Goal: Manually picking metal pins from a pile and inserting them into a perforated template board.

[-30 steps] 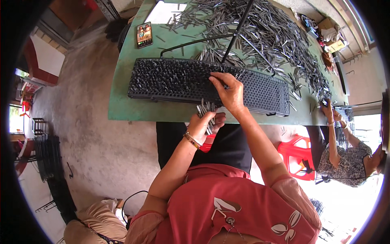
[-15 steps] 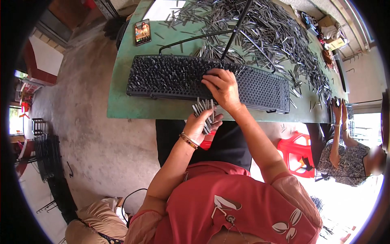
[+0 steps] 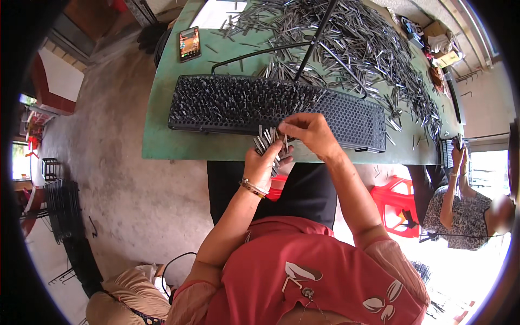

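A bundle of thin grey metal strips (image 3: 263, 143) fans out from my left hand (image 3: 259, 166), whose fingers are wrapped round it below the table's front edge. My right hand (image 3: 315, 136) is closed, with thumb and forefinger pinching one strip (image 3: 286, 142) at the bundle's right side. Just beyond both hands lies a long black perforated tray (image 3: 355, 118) with a thin black wire frame (image 3: 249, 53) rising behind it. Strips stand upright in the holes over its left and middle part (image 3: 233, 103); the holes at the right end hold none.
A large heap of loose strips (image 3: 374, 49) covers the back and right of the green table (image 3: 162, 143). A phone (image 3: 189, 44) lies at the left. A red plastic stool (image 3: 392, 203) stands at the right, beside a seated co-worker (image 3: 457, 214). Someone's trousered leg (image 3: 127, 295) shows lower left.
My right hand has come back from the tray's middle toward me and now pinches a strip at the bundle. My left hand has hardly moved.
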The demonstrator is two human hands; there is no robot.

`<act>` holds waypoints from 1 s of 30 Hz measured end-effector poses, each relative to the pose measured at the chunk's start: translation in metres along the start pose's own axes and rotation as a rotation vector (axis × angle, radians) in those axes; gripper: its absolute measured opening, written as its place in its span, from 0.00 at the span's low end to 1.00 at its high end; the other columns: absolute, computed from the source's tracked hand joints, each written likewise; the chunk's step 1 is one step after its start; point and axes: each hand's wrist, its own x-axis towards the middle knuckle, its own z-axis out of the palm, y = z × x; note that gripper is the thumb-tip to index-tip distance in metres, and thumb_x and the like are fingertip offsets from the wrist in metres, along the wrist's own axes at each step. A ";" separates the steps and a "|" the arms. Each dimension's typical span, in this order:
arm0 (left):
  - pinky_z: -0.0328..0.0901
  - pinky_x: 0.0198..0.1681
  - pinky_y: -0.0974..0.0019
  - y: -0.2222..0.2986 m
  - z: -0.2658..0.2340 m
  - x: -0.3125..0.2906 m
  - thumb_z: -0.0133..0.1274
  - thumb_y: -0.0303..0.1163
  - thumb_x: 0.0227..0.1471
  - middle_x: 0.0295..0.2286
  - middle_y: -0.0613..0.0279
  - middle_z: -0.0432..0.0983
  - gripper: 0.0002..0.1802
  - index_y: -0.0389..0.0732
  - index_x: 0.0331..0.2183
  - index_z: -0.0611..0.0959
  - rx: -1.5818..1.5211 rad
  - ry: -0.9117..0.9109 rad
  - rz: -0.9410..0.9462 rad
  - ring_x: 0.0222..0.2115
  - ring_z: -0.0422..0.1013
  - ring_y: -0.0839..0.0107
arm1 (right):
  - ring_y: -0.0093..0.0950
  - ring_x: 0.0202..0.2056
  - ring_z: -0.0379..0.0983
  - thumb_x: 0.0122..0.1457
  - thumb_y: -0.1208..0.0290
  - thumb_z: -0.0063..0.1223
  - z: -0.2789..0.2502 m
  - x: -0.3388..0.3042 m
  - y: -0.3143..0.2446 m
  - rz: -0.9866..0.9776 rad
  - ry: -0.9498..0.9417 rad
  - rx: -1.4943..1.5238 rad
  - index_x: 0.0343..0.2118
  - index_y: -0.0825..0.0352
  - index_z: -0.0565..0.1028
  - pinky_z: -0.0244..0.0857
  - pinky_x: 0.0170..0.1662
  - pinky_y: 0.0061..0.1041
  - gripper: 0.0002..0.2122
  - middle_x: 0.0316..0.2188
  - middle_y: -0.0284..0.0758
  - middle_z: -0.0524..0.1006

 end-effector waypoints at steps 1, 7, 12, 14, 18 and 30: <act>0.73 0.34 0.63 0.000 0.001 0.000 0.52 0.28 0.52 0.33 0.61 0.76 0.10 0.39 0.39 0.77 0.000 0.000 0.001 0.34 0.75 0.65 | 0.18 0.29 0.73 0.52 0.72 0.58 -0.002 0.002 0.000 -0.010 0.017 0.007 0.32 0.74 0.77 0.68 0.32 0.18 0.09 0.26 0.34 0.79; 0.73 0.34 0.63 0.000 -0.005 0.004 0.52 0.29 0.52 0.30 0.62 0.75 0.11 0.37 0.38 0.77 -0.027 0.003 -0.075 0.32 0.75 0.66 | 0.16 0.28 0.72 0.51 0.75 0.60 0.009 0.023 0.000 -0.233 0.331 0.007 0.35 0.70 0.77 0.67 0.33 0.18 0.09 0.27 0.32 0.79; 0.73 0.35 0.63 -0.008 -0.017 0.005 0.51 0.28 0.52 0.31 0.61 0.75 0.10 0.36 0.39 0.76 -0.092 -0.056 -0.174 0.31 0.74 0.66 | 0.22 0.28 0.73 0.47 0.76 0.61 0.014 0.032 0.014 -0.537 0.504 -0.441 0.33 0.67 0.78 0.66 0.35 0.21 0.09 0.27 0.33 0.79; 0.73 0.35 0.63 -0.005 -0.015 0.001 0.50 0.27 0.52 0.33 0.61 0.75 0.11 0.37 0.39 0.76 -0.089 -0.056 -0.169 0.32 0.74 0.65 | 0.25 0.29 0.72 0.47 0.76 0.62 0.013 0.032 0.014 -0.646 0.534 -0.591 0.33 0.66 0.78 0.65 0.35 0.24 0.09 0.27 0.34 0.79; 0.73 0.35 0.63 -0.003 -0.012 -0.001 0.50 0.26 0.52 0.37 0.61 0.75 0.12 0.38 0.41 0.74 -0.085 -0.020 -0.167 0.33 0.74 0.65 | 0.29 0.31 0.71 0.45 0.74 0.62 0.013 0.032 0.017 -0.676 0.511 -0.651 0.31 0.63 0.79 0.61 0.38 0.27 0.09 0.28 0.32 0.78; 0.72 0.33 0.67 0.001 -0.006 -0.002 0.56 0.27 0.50 0.30 0.63 0.75 0.10 0.37 0.36 0.78 -0.073 -0.027 -0.083 0.30 0.74 0.70 | 0.31 0.35 0.69 0.44 0.73 0.62 0.010 0.022 0.011 -0.749 0.434 -0.800 0.30 0.63 0.79 0.60 0.40 0.29 0.08 0.32 0.31 0.76</act>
